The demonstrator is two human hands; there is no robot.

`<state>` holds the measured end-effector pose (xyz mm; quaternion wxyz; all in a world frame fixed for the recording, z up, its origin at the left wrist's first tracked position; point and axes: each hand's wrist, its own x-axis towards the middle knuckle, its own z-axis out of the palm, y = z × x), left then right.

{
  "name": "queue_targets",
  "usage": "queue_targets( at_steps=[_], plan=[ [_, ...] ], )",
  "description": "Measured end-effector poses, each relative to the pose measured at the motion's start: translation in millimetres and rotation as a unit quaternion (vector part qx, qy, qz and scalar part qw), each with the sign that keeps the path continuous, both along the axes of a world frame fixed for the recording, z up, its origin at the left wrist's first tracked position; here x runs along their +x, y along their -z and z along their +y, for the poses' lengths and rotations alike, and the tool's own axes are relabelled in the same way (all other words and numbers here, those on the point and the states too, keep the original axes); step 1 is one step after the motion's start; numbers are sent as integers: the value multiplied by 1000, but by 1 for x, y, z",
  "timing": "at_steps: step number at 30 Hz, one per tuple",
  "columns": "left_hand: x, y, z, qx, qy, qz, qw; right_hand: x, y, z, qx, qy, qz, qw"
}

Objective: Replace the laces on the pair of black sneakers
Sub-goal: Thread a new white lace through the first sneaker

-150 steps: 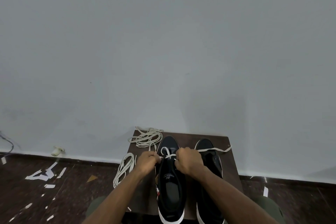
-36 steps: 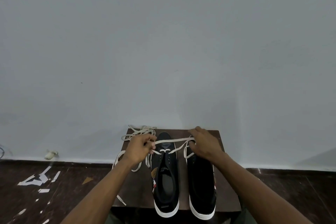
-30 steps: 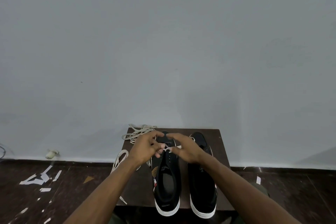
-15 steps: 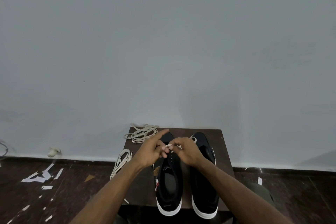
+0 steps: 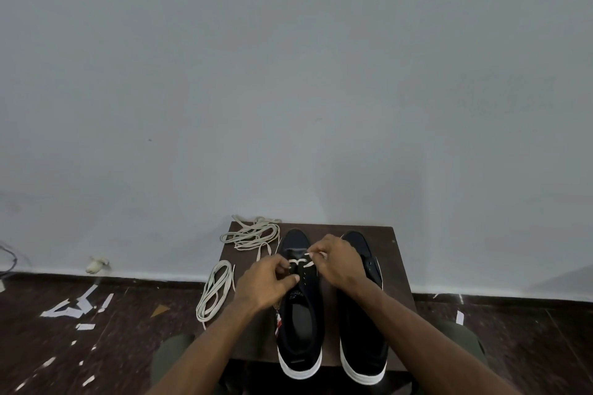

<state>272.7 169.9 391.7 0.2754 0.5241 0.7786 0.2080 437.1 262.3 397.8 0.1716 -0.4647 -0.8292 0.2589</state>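
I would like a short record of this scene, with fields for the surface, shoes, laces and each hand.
surface: small dark table by a grey wall
shoes: two black sneakers, left sneaker and right sneaker, side by side
lace in work: white lace at the left sneaker's front eyelets
spare laces: two bundles, far and near, left of the sneakers
left hand: pinching at the lace
right hand: pinching a lace end

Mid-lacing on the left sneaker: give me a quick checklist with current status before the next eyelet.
1. Left sneaker flat on stool: ok.
2. Right hand pinching lace: ok.
3. Left hand at the eyelets, grip contents: cannot tell.
4. Lace through toe eyelets: ok.
5. Lace untwisted: cannot tell.
6. Right sneaker laced: not ok.
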Motion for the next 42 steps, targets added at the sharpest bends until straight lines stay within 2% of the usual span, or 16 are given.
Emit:
queue_targets(
  at_steps=[4,10,12,16,18,29,32,36,39,42],
  plan=[
    [8,3,1,-56,-5,-8,998,-11,0,-5,-28,-29,-27,999],
    [18,11,8,-45,14,95,994,-25,7,-14,-84,-5,-56,995],
    [15,15,7,-29,-27,67,997,-29,11,-17,-93,3,-57,994],
    [6,19,5,-37,-123,-70,989,-33,15,-19,-94,7,-58,994],
    [3,20,6,-38,-144,-109,983,-35,17,-21,-86,5,-60,994],
    [3,29,10,-28,-176,-164,970,-44,26,-27,-52,8,-60,997],
    [5,32,11,-14,-190,-235,953,-46,29,-28,-46,16,-57,997],
    [5,29,13,-31,-257,-351,900,-44,27,-29,-58,14,-54,997],
    [8,28,20,-40,-260,-332,906,-37,25,-24,-100,0,-53,994],
    [10,29,25,-47,-193,-238,951,-31,24,-19,-126,-1,-48,991]
  ],
)
